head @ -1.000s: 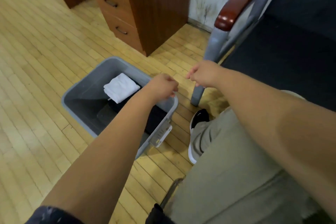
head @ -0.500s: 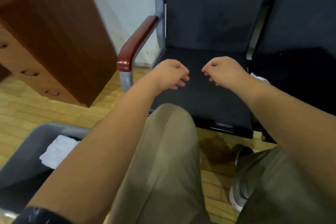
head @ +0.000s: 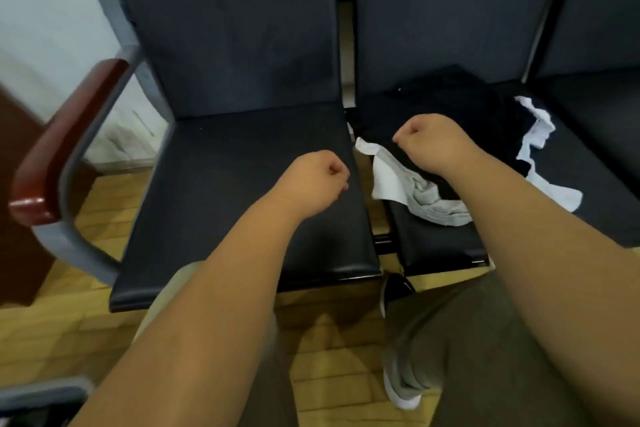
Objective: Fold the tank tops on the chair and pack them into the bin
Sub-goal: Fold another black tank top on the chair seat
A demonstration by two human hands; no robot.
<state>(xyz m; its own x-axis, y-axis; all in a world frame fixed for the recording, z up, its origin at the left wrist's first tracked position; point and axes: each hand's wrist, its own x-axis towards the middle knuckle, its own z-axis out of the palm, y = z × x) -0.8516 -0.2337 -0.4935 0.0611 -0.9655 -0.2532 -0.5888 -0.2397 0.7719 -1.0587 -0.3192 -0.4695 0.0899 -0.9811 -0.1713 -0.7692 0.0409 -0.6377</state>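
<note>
Tank tops (head: 450, 104), black and white, lie in a loose, unfolded heap on the second seat (head: 433, 239) of a row of dark chairs, at about 2 o'clock in the head-camera view, as a person leans over the row. The right hand (head: 433, 146) hangs just above the heap's near-left edge, fingers curled into a fist with nothing in it; whether it brushes the cloth cannot be told. The left hand (head: 317, 184), likewise fisted and holding nothing, hovers over the first seat (head: 225, 191) near centre. A blurred grey rim at 8 o'clock is probably the bin (head: 41, 395). The garments look light, limp and apt to tangle. A pinch at both shoulder straps would probably let one hang open for folding.
</note>
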